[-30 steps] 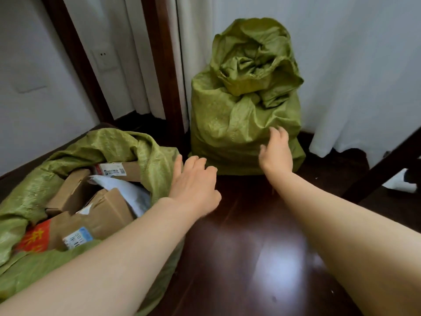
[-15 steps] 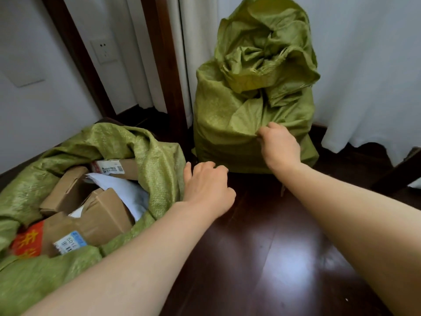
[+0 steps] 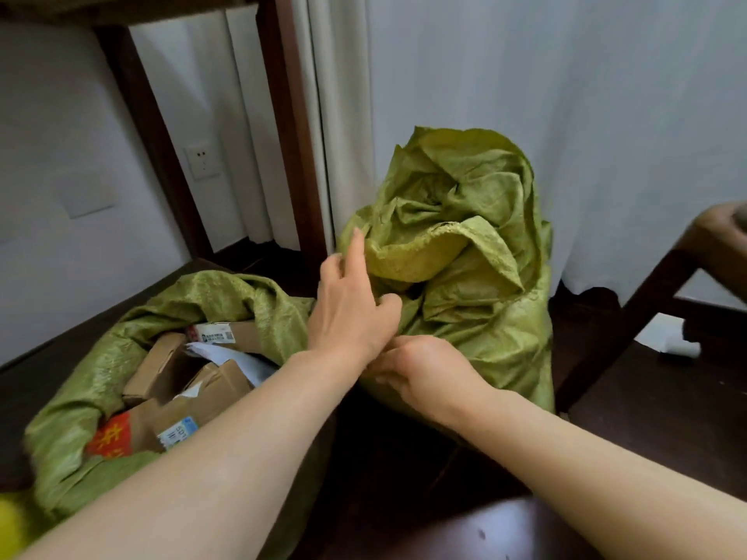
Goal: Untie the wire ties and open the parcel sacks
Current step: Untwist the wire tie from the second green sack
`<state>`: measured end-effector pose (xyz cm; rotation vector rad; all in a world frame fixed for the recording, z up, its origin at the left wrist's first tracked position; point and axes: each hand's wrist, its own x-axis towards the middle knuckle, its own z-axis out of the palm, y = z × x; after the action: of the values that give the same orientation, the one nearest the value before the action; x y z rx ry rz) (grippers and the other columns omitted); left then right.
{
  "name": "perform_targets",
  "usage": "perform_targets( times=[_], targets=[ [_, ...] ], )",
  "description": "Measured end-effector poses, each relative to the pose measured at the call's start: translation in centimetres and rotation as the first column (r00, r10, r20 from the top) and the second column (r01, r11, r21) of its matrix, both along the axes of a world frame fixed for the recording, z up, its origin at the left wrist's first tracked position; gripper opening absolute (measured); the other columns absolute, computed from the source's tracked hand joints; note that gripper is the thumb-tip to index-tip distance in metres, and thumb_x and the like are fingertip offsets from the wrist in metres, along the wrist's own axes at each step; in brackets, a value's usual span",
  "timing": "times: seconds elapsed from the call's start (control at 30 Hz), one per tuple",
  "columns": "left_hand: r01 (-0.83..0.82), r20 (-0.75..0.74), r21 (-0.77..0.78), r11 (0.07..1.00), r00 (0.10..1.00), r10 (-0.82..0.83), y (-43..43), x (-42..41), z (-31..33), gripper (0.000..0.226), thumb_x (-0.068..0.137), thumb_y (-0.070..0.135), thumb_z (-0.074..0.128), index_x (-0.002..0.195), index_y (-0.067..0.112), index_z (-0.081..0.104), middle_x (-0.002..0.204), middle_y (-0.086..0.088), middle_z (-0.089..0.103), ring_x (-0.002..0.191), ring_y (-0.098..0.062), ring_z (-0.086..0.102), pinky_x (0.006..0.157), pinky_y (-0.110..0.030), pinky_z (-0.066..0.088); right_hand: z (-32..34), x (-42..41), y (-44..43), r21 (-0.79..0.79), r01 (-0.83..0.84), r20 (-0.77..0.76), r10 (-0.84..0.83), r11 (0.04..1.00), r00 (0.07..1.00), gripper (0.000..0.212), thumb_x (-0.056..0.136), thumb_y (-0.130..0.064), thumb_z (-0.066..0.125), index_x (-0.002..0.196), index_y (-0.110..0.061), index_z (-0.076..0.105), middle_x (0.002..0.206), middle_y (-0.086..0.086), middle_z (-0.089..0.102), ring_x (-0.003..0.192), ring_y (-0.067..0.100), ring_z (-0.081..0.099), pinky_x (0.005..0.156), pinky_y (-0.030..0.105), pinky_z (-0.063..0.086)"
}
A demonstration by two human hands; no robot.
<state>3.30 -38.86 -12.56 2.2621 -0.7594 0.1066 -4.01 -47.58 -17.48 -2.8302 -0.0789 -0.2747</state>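
Observation:
A tied green woven sack [image 3: 485, 317] stands upright on the dark floor, its top bunched into crumpled folds. No wire tie shows among the folds. My right hand [image 3: 424, 369] grips a fold of fabric low on the sack's front. My left hand [image 3: 351, 309] rests on the sack's left side with the index finger raised and the thumb pressed into the fabric. To the left lies a second green sack [image 3: 210, 297], open, with several cardboard parcels [image 3: 210, 381] showing inside.
White curtains [image 3: 566, 115] hang behind the tied sack. Dark wooden furniture legs [image 3: 291, 115] stand at the back left, and a wooden chair [image 3: 687, 268] is at the right. A wall socket [image 3: 202, 161] sits on the left wall. The floor is dark polished wood [image 3: 667, 418].
The tied sack has come closer to me, dragged by my right hand. My left hand has moved from the floor area up onto the sack's left side.

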Motion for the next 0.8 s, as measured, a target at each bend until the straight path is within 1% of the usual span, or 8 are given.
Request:
perform_targets(
  times=[0.1,0.2,0.3,0.4,0.47,0.53,0.63,0.8],
  targets=[
    [0.125,0.019,0.02,0.992,0.992,-0.125,0.2,-0.3,0.8,0.094,0.078,0.032,0.065,0.141,0.055,-0.001,0.153,0.0,0.003,0.141,-0.025,0.014,0.106,-0.042,0.03,2.9,-1.9,1.5,0.013,-0.078,-0.099,0.079,0.997,0.992,0.028,0.091,-0.014,0.054,0.114,-0.019,0.068,0.113,-0.001,0.069,0.103,0.017,0.061,0.092,0.024,0.045],
    [0.241,0.019,0.046,0.969,0.97,-0.242,0.2,-0.1,0.7,0.056,0.082,0.029,0.066,0.132,0.046,0.045,0.155,0.001,0.005,0.143,-0.023,0.007,0.117,-0.041,0.016,7.0,-3.3,2.1,0.009,-0.058,-0.186,0.059,0.998,0.981,0.029,0.085,-0.009,0.055,0.104,-0.023,0.073,0.102,-0.005,0.072,0.087,0.013,0.062,0.086,0.02,0.047],
    [0.273,0.026,0.077,0.959,0.961,-0.276,0.3,0.3,0.3,0.029,0.084,0.026,0.062,0.112,0.031,0.067,0.154,-0.004,0.02,0.142,-0.025,0.015,0.116,-0.044,0.018,11.1,-4.1,0.5,0.232,0.166,0.227,-0.219,0.959,0.949,0.017,0.075,-0.015,0.056,0.07,-0.015,0.072,0.066,0.003,0.067,0.063,0.019,0.058,0.065,0.036,0.053],
    [0.286,0.051,0.19,0.939,0.952,-0.301,0.3,0.5,-0.5,0.029,0.089,0.026,0.057,0.117,0.031,0.064,0.153,-0.001,0.025,0.142,-0.022,0.015,0.116,-0.045,0.018,13.4,-4.1,-2.0,0.269,0.394,0.542,-0.476,0.879,0.693,0.019,0.077,-0.022,0.052,0.075,-0.015,0.069,0.073,-0.001,0.064,0.081,0.023,0.059,0.067,0.034,0.049],
    [0.304,0.071,0.262,0.916,0.941,-0.332,0.3,0.4,-1.0,0.029,0.091,0.027,0.054,0.119,0.028,0.064,0.153,0.0,0.024,0.143,-0.02,0.012,0.117,-0.043,0.015,13.2,-2.8,-4.6,0.227,0.471,0.37,-0.523,0.852,0.768,0.026,0.082,-0.031,0.057,0.103,-0.024,0.07,0.11,-0.004,0.066,0.11,0.019,0.056,0.087,0.034,0.046],
    [0.324,0.091,0.329,0.887,0.924,-0.372,0.3,0.3,-1.3,0.031,0.092,0.025,0.053,0.121,0.027,0.063,0.154,0.0,0.023,0.144,-0.019,0.01,0.118,-0.042,0.013,11.4,-1.8,-7.0,0.173,0.564,0.02,-0.576,0.807,0.817,0.067,0.075,-0.049,0.067,0.136,-0.033,0.046,0.149,0.001,0.037,0.136,0.023,0.036,0.107,0.04,0.035],
    [0.32,0.011,0.325,0.89,0.94,-0.342,0.6,0.6,-1.7,0.036,0.087,0.026,0.056,0.122,0.032,0.06,0.153,0.001,0.023,0.143,-0.017,0.011,0.118,-0.04,0.012,7.6,-2.0,-9.5,0.304,0.642,-0.284,-0.577,0.703,0.766,0.115,0.06,-0.052,0.081,0.148,-0.042,0.008,0.159,0.005,0.001,0.145,0.03,0.011,0.116,0.047,0.02],
    [-0.052,-0.275,-0.177,0.983,0.961,0.002,-0.5,-0.1,-1.3,0.069,0.079,0.038,0.066,0.14,0.021,0.038,0.154,-0.002,0.009,0.14,-0.019,0.019,0.113,-0.032,0.018,4.9,-3.0,-10.7,0.669,0.541,-0.194,-0.584,0.509,0.789,0.08,0.08,-0.014,0.066,0.147,-0.031,0.026,0.142,-0.001,0.043,0.128,0.023,0.043,0.106,0.037,0.039]
  ],
)
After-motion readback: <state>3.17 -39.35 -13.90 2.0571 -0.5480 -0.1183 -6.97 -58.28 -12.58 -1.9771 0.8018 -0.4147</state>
